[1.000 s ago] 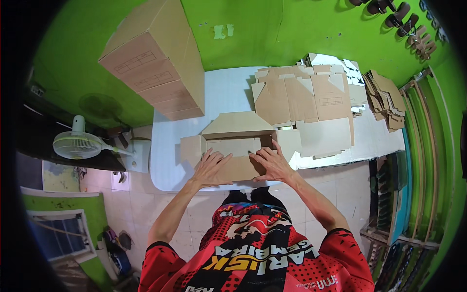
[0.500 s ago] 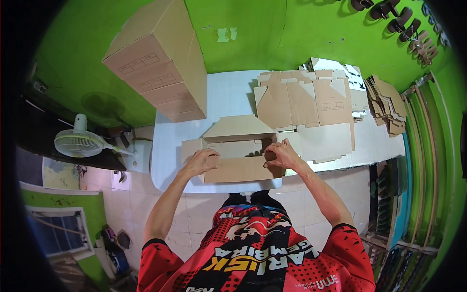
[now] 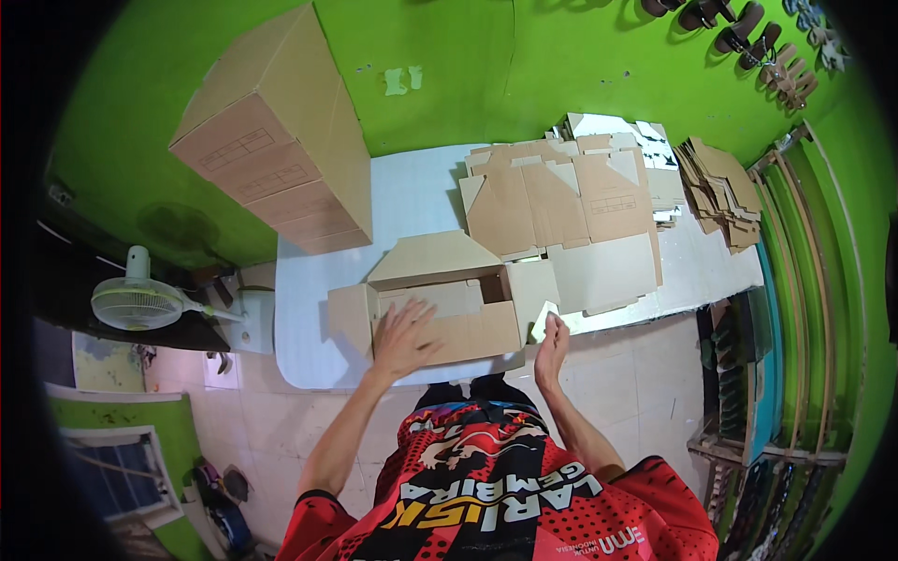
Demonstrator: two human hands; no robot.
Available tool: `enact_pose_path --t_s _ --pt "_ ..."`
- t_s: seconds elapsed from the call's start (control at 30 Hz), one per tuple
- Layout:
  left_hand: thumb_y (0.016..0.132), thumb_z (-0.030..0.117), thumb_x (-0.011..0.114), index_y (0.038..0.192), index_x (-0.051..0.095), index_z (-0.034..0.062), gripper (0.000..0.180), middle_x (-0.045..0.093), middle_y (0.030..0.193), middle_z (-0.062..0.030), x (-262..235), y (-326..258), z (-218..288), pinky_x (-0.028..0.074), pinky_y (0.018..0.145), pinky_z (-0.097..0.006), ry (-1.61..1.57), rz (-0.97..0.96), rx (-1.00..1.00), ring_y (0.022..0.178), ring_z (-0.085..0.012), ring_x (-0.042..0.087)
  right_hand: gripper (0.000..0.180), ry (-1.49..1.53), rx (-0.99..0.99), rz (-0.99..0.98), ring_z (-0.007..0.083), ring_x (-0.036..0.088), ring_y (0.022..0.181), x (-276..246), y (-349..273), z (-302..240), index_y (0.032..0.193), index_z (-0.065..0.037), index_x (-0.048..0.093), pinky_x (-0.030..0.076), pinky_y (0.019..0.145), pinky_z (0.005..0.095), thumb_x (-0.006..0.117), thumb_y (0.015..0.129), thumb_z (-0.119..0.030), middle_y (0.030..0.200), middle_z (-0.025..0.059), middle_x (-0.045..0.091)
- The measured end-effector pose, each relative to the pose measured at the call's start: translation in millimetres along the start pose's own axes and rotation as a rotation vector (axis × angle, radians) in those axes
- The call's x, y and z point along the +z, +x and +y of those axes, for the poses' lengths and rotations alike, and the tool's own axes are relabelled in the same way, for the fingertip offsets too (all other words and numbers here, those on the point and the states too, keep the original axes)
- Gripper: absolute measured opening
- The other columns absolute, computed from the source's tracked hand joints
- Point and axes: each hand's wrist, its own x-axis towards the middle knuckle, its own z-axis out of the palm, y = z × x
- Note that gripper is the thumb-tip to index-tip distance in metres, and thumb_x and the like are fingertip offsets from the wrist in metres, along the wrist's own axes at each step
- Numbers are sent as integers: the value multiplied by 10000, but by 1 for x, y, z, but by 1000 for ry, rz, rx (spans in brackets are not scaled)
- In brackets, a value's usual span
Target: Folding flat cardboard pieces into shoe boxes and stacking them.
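On the white worktop (image 3: 309,309), close to its near edge, sits a half-folded cardboard box (image 3: 440,299) — back flap raised, side flaps splayed out flat, the inside open. The left hand (image 3: 404,335) lies spread wide and flat on the box's front panel, pressing it down, gripping nothing. The right hand (image 3: 552,338) stands edge-on just beside the box's right flap, fingers straight and together, at the small pale corner of that flap; whether it actually pinches the corner I cannot tell.

Behind the box lies a layered heap of flat, unfolded box blanks (image 3: 561,206), with a smaller stack of cardboard pieces (image 3: 718,192) further right. A tall pile of large closed cartons (image 3: 281,140) leans against the green wall on the left, and a small white fan (image 3: 136,301) stands off the worktop's left side.

The risk, to my eye, is the box sliding — it sits near the edge under one flat palm, and a sideways push on the right flap could skew it, or crease the flap off its score line.
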Motion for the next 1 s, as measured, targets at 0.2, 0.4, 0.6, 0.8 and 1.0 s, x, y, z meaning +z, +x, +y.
enact_pose_path --t_s 0.2,0.4,0.6,0.8,1.0 --pt "749 716 770 1566 424 -2 1141 457 1593 -168 29 2 38 14 1268 -667 98 -96 33 1585 -312 251 623 258 49 -189 267 528 1350 2 -16 -13 1533 -59 512 392 1157 404 392 1099 -489 1506 118 554" --pt "662 728 816 1599 332 -31 1300 434 1566 -208 33 -3 34 9 1253 -688 149 -112 -78 1560 -361 281 331 -443 -740 -347 322 603 1121 2 -17 -55 1273 -106 694 433 1024 432 654 993 -277 1197 109 690" --pt "642 692 852 1621 323 28 1296 420 1555 -206 33 -7 34 8 1233 -717 134 -59 -100 1545 -371 302 354 -611 -963 -578 284 577 1139 40 25 -77 1253 -154 722 461 979 436 709 968 -363 1176 70 647" --pt "659 757 815 1585 371 33 1257 380 1573 -240 28 -2 38 -17 1228 -711 95 -147 -154 1543 -366 294 392 -879 -1122 -754 341 374 1488 69 65 -78 1355 -266 693 257 1245 526 670 990 -406 1592 88 446" --pt "610 688 873 1518 443 38 1196 419 1532 -207 34 -1 32 -9 1214 -734 32 -108 -153 1528 -334 317 380 -987 -1295 -811 339 301 1544 80 70 -74 1357 -286 700 178 1276 581 651 993 -385 1657 71 376"
